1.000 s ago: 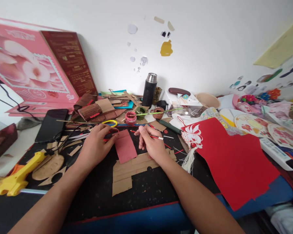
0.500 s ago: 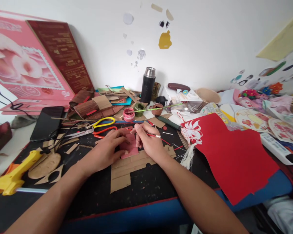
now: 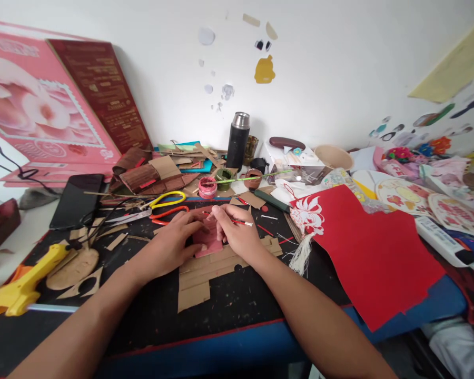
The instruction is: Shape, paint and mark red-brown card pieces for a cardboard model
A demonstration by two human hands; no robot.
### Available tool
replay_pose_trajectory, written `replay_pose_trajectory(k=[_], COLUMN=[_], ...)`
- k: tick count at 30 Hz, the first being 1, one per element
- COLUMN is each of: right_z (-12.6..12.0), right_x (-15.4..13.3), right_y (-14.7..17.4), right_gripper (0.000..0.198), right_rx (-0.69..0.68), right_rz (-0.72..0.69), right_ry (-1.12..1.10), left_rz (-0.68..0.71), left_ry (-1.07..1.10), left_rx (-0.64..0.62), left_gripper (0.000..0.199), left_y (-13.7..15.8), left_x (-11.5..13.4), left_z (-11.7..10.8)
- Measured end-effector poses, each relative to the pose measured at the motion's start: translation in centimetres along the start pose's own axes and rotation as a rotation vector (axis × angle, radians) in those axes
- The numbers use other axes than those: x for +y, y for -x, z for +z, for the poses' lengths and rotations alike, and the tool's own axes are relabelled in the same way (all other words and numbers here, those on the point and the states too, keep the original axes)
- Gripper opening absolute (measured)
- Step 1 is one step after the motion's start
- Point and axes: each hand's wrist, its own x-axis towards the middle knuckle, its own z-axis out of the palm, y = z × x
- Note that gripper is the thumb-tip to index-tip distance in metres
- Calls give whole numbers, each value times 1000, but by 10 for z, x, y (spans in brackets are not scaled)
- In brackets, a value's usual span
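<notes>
A piece of cardboard painted pink (image 3: pixel 212 240) lies on a larger brown cardboard piece (image 3: pixel 195 289). My left hand (image 3: pixel 174 239) rests on the pink piece's left side, fingers spread, thumb at its near edge. In my closed right hand (image 3: pixel 237 231) is a thin paintbrush with a red handle (image 3: pixel 244 223) and a pale end. Its bristles, near the far part of the pink piece, are too small to make out. Just beyond the hands stands a small jar of pink paint (image 3: pixel 207 188), beside a green paint jar (image 3: pixel 223 180) and a brown one (image 3: pixel 253 179).
Left lie scissors (image 3: pixel 168 200), a yellow glue gun (image 3: pixel 31 284), a phone (image 3: pixel 77 200) and cardboard scraps. A black thermos (image 3: pixel 238 142) stands behind the jars. A green-handled tool (image 3: pixel 272 200) and red sheet (image 3: pixel 371 247) lie right. The table's blue front edge (image 3: pixel 221 342) is near me.
The view has shifted slightly. My right hand has moved a little with the paintbrush over the pink cardboard; my left hand stays on it.
</notes>
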Motion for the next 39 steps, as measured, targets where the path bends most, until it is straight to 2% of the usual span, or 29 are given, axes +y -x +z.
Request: replay_pose_trajectory(k=[3, 9, 13, 16, 18, 20, 22, 24, 27, 30, 33, 35, 39], right_z=[-1, -2, -3, -4, -4, -4, -4, -4, -4, -5, -6, -6, -5], right_x=[4, 12, 14, 14, 14, 14, 14, 14, 15, 14, 12, 11, 12], right_y=[-2, -6, -9, -10, -10, -10, -11, -11, -11, -10, -9, -9, -9], right_gripper=[56, 53, 52, 51, 51, 50, 51, 53, 55, 54, 53, 53, 54], right_rx=[20, 43, 62, 71, 84, 95, 101, 99, 98, 100, 103, 111, 114], right_rz=[-2, -27, -16, -9, -10, -3, 19, 37, 53, 50, 50, 49, 45], right_ry=[-5, -55, -75, -72, -66, -64, -62, -63, -64, -46, -23, -17, -51], left_rz=[-8, -39, -60, -1, 89, 196, 259, 274, 268, 213, 163, 124, -40], left_ry=[-16, -41, -72, -102, -114, -107, -98, -103, -28, 58, 117, 73, -144], left_rx=[-35, -34, 102, 196, 165, 76, -36, -95, -99, -102, -93, -60, 5], left_gripper=[20, 32, 44, 41, 32, 27, 24, 22, 23, 20, 21, 24, 33], left_y=[0, 2, 1, 3, 6, 9, 12, 16, 22, 27, 29, 33, 45], left_x=[2, -4, 1, 24, 47, 70, 85, 90, 84, 80, 78, 72, 32], left_z=[-3, -4, -13, -26, -31, -29, -17, 0, 22, 23, 4, -14, -44])
